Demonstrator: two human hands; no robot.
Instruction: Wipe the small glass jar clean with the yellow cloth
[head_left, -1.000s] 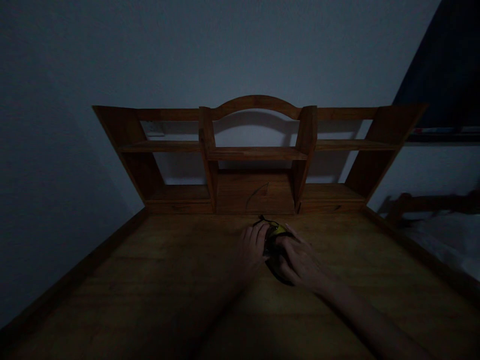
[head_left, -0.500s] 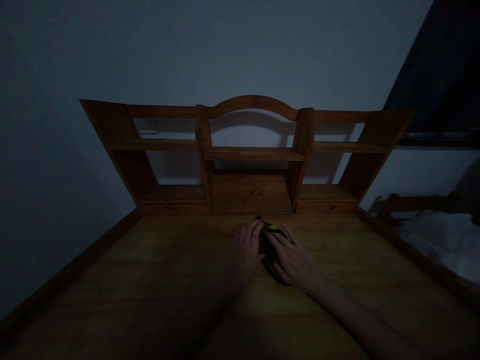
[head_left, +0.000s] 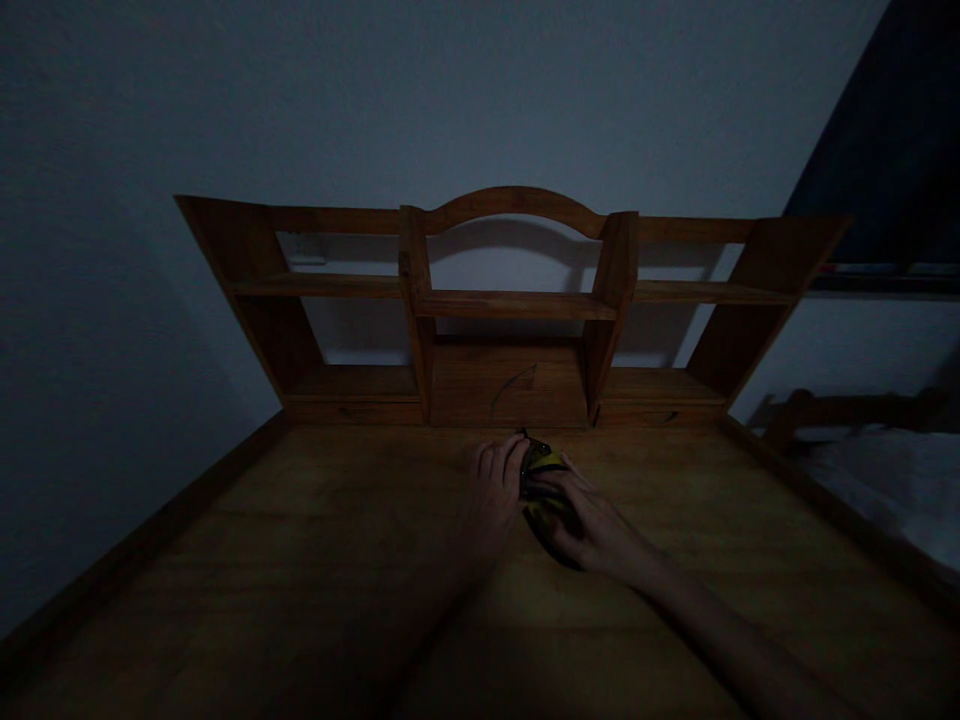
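Observation:
A small black-and-yellow object (head_left: 546, 461) with a curved dark lower edge rests on the wooden desktop (head_left: 337, 530), near the middle. Its kind is hard to make out in the dim light. My left hand (head_left: 496, 490) is at its left side, fingers bent together and fingertips against its upper left edge. From the right, my right hand (head_left: 592, 520) grips it, with fingers over its top and the thumb lower down. The fingers hide much of its middle.
A wooden shelf unit (head_left: 514, 305) with several compartments stands along the desk's back edge, against a pale wall (head_left: 300, 100). Raised wooden rims (head_left: 810, 492) run along the desk's sides. White fabric (head_left: 892, 480) lies beyond on the right, below a dark window (head_left: 892, 150).
My right fingers have shifted and bent on the object, so more of its yellow lower part shows. My left hand stays almost in place. The view has turned slightly left.

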